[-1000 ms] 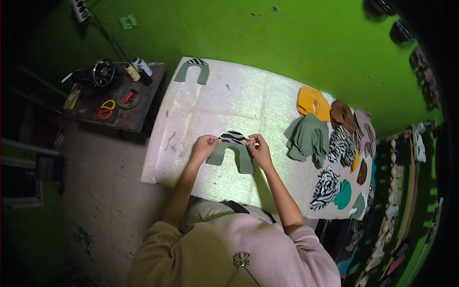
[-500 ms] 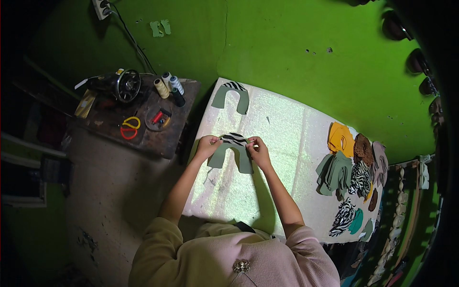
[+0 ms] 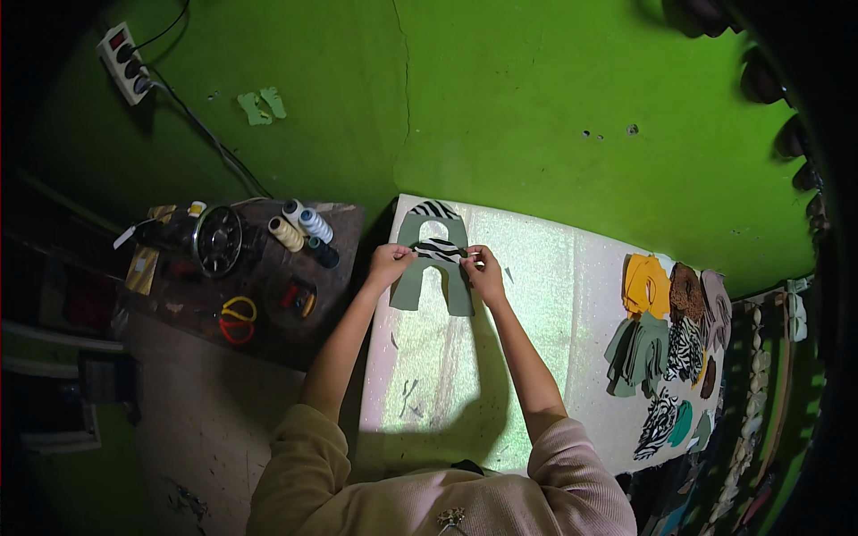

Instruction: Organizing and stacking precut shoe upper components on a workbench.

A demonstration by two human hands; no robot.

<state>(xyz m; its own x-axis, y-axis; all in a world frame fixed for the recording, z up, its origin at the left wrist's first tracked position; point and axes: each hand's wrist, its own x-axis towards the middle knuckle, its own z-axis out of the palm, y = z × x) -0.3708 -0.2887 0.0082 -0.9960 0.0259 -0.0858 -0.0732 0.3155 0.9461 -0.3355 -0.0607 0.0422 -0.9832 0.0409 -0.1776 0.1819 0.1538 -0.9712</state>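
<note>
Between both hands is a grey-green arch-shaped piece [image 3: 407, 289] with two legs and a black-and-white zebra-print band [image 3: 440, 250] across its curve. My left hand [image 3: 391, 264] pinches the band's left end between thumb and fingers. At the other end, my right hand [image 3: 483, 272] pinches the right corner in the same way. Just beyond lies a similar arch-shaped piece [image 3: 409, 230], also with a zebra-print top, flat on the pale tabletop [image 3: 536, 357]. The held piece overlaps the lower legs of that far one in view.
At the right, stacks of green [image 3: 639, 353], yellow [image 3: 645, 286] and zebra-print cut pieces [image 3: 685, 348] lie on the table. A dark table at the left bears a sewing machine [image 3: 217, 241], thread cones [image 3: 286, 234] and yellow-and-red-handled scissors [image 3: 237, 320]. A green wall [image 3: 518, 107] stands behind.
My view has tilted up, showing more wall. Both hands have carried the held arch piece away from me, close to the far piece, and still grip its band.
</note>
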